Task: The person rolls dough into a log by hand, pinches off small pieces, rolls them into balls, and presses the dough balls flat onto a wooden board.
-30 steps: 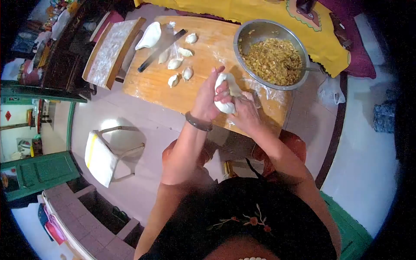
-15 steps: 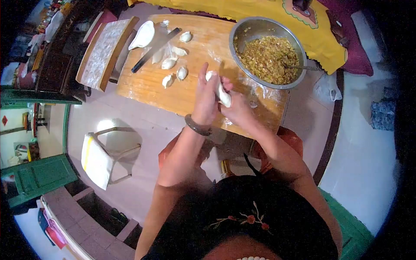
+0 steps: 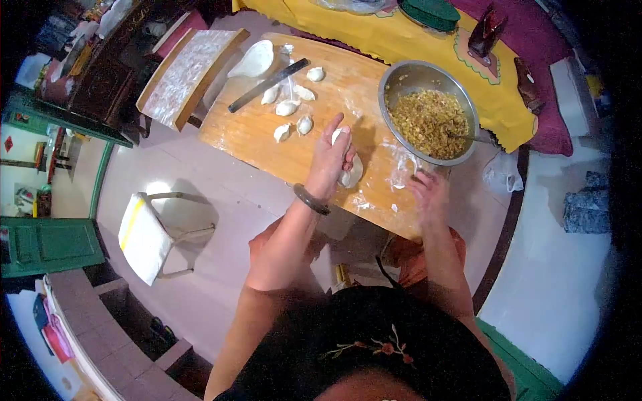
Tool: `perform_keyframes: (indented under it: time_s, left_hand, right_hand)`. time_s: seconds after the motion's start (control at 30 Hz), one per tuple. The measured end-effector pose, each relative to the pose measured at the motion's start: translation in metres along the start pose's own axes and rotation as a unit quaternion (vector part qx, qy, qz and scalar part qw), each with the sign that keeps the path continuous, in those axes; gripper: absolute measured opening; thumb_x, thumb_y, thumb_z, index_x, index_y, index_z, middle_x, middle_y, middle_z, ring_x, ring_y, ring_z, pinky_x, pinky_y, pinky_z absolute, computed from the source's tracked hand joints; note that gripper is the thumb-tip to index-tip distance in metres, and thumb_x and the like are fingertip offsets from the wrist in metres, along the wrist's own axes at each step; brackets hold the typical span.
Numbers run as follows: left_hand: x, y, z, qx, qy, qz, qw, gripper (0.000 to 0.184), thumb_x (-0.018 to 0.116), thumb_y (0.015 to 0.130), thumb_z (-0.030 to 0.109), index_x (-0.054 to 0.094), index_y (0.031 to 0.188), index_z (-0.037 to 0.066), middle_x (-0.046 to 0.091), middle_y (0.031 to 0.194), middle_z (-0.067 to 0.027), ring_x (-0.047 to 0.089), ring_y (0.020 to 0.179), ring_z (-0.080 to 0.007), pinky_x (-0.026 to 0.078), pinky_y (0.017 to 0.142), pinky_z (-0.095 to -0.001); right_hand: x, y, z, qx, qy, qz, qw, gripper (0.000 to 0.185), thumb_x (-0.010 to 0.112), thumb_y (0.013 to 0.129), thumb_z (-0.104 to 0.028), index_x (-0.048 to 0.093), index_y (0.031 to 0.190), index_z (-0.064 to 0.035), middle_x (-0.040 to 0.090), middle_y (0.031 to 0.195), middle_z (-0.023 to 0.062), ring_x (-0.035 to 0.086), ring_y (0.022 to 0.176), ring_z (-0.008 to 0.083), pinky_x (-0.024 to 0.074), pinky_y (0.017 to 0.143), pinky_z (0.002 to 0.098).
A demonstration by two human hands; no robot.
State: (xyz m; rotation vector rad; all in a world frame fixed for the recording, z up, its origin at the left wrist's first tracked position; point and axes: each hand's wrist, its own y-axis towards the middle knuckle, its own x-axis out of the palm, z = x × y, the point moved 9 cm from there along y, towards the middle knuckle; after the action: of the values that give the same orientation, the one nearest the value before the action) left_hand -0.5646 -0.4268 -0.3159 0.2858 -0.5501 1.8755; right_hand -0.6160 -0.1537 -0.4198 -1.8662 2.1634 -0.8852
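Note:
My left hand [image 3: 329, 162] is closed around a white dumpling wrapper [image 3: 352, 172]; part of the dough shows by the thumb, and the rest is hidden behind the fingers. My right hand [image 3: 429, 190] holds nothing I can see and hovers by the board's right edge, below the metal bowl [image 3: 386, 110], its fingers apart and slightly blurred. Minced filling [image 3: 428, 120] fills the bowl, and a spoon handle [image 3: 478, 139] sticks out over its right side. Several shaped dumplings [image 3: 287, 108] lie on the wooden board [image 3: 254, 148], left of my hands.
A dark flat bar [image 3: 267, 85] lies across the board beside a white scoop-shaped piece [image 3: 253, 60]. Beyond the board's left side stands a floured wooden tray [image 3: 190, 77]. A yellow cloth [image 3: 301, 27] lies behind the board. A white-seated chair [image 3: 144, 234] stands at lower left.
My right hand has let go of the dough and moved right, towards the bowl. My left hand keeps hold of the wrapper. The view has shifted, so the board appears lower and farther right.

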Motion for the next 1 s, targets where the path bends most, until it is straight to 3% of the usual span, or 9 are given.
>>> perform_keyframes:
  time_s: [0.1, 0.2, 0.3, 0.37, 0.57, 0.63, 0.77, 0.87, 1.0]
  left_hand:
    - [-0.005, 0.003, -0.005, 0.002, -0.003, 0.008, 1.0, 0.062, 0.055, 0.1, 0.027, 0.026, 0.151, 0.004, 0.043, 0.063, 0.0035, 0.041, 0.053, -0.0058, 0.035, 0.044, -0.0213]
    - [-0.006, -0.001, -0.001, 0.003, 0.029, 0.031, 0.999, 0.053, 0.051, 0.102, 0.026, 0.034, 0.148, 0.006, 0.041, 0.064, 0.0035, 0.04, 0.054, -0.0065, 0.034, 0.047, -0.0216]
    - [-0.01, 0.002, -0.008, 0.0, 0.032, 0.034, 0.999, 0.05, 0.052, 0.101, 0.026, 0.038, 0.145, 0.006, 0.042, 0.063, 0.0035, 0.041, 0.053, -0.0067, 0.034, 0.047, -0.0217]
    - [-0.011, 0.001, -0.008, -0.007, 0.053, 0.026, 0.998, 0.048, 0.053, 0.101, 0.027, 0.04, 0.143, 0.006, 0.042, 0.061, 0.0037, 0.041, 0.052, -0.0066, 0.035, 0.047, -0.0215]
    - [-0.012, -0.003, -0.013, -0.018, 0.039, 0.006, 0.999, 0.051, 0.054, 0.101, 0.028, 0.038, 0.144, 0.004, 0.043, 0.061, 0.0026, 0.042, 0.051, -0.0069, 0.036, 0.047, -0.0211]
    - [-0.014, -0.003, -0.015, -0.017, 0.042, 0.003, 0.999, 0.053, 0.054, 0.101, 0.028, 0.037, 0.145, 0.004, 0.044, 0.061, 0.0023, 0.042, 0.051, -0.007, 0.036, 0.048, -0.021]
    - [-0.013, -0.005, -0.014, -0.021, 0.049, 0.005, 0.999, 0.057, 0.053, 0.101, 0.028, 0.032, 0.148, 0.004, 0.044, 0.062, 0.0026, 0.043, 0.052, -0.0072, 0.037, 0.048, -0.0211]
    - [-0.012, -0.005, -0.016, -0.035, 0.031, 0.005, 0.999, 0.059, 0.054, 0.101, 0.028, 0.029, 0.15, 0.006, 0.043, 0.064, 0.0031, 0.044, 0.055, -0.0072, 0.037, 0.049, -0.0216]
    - [-0.01, -0.004, -0.018, -0.058, 0.023, -0.004, 0.998, 0.06, 0.055, 0.101, 0.028, 0.029, 0.151, 0.009, 0.043, 0.065, 0.0037, 0.044, 0.056, -0.0071, 0.037, 0.049, -0.0217]
  right_hand:
    - [-0.018, 0.031, -0.027, -0.017, 0.116, -0.029, 0.993, 0.044, 0.041, 0.103, -0.028, 0.037, 0.137, 0.0004, 0.055, 0.123, 0.0228, 0.058, 0.113, 0.0332, 0.0559, 0.085, 0.0485]
    - [-0.018, 0.099, -0.02, 0.068, 0.134, -0.074, 0.986, 0.045, 0.041, 0.101, -0.024, 0.035, 0.138, 0.0016, 0.051, 0.129, 0.0218, 0.057, 0.114, 0.0361, 0.0557, 0.088, 0.0497]
    - [0.002, 0.091, -0.042, 0.027, 0.118, -0.112, 0.986, 0.042, 0.042, 0.099, -0.021, 0.039, 0.132, 0.0042, 0.052, 0.129, 0.0203, 0.057, 0.113, 0.0375, 0.0567, 0.087, 0.0479]
    - [-0.006, 0.095, -0.038, 0.07, 0.086, -0.055, 0.992, 0.036, 0.044, 0.097, -0.017, 0.044, 0.125, 0.0047, 0.054, 0.124, 0.019, 0.058, 0.109, 0.0354, 0.057, 0.084, 0.0457]
    - [-0.031, 0.148, -0.028, 0.106, 0.124, -0.05, 0.985, 0.006, 0.05, 0.087, -0.006, 0.048, 0.088, -0.0005, 0.054, 0.095, 0.0128, 0.058, 0.087, 0.0263, 0.0551, 0.072, 0.0396]
    - [-0.005, 0.132, -0.033, 0.088, 0.132, -0.009, 0.987, 0.012, 0.053, 0.085, -0.006, 0.044, 0.077, -0.0043, 0.05, 0.084, 0.01, 0.054, 0.078, 0.0236, 0.0528, 0.067, 0.0378]
    - [0.046, 0.169, -0.024, 0.084, 0.04, -0.077, 0.993, 0.01, 0.054, 0.085, -0.007, 0.045, 0.08, -0.0049, 0.049, 0.083, 0.0086, 0.052, 0.076, 0.0233, 0.0515, 0.066, 0.0391]
    - [0.101, 0.192, -0.006, 0.088, 0.133, -0.091, 0.983, 0.011, 0.056, 0.085, -0.009, 0.046, 0.083, -0.0061, 0.048, 0.082, 0.0081, 0.051, 0.074, 0.0235, 0.0494, 0.063, 0.0432]
    - [0.167, 0.189, -0.006, 0.096, 0.107, -0.121, 0.982, 0.011, 0.053, 0.084, -0.007, 0.047, 0.092, -0.0022, 0.053, 0.088, 0.0118, 0.055, 0.079, 0.0259, 0.0548, 0.072, 0.0448]
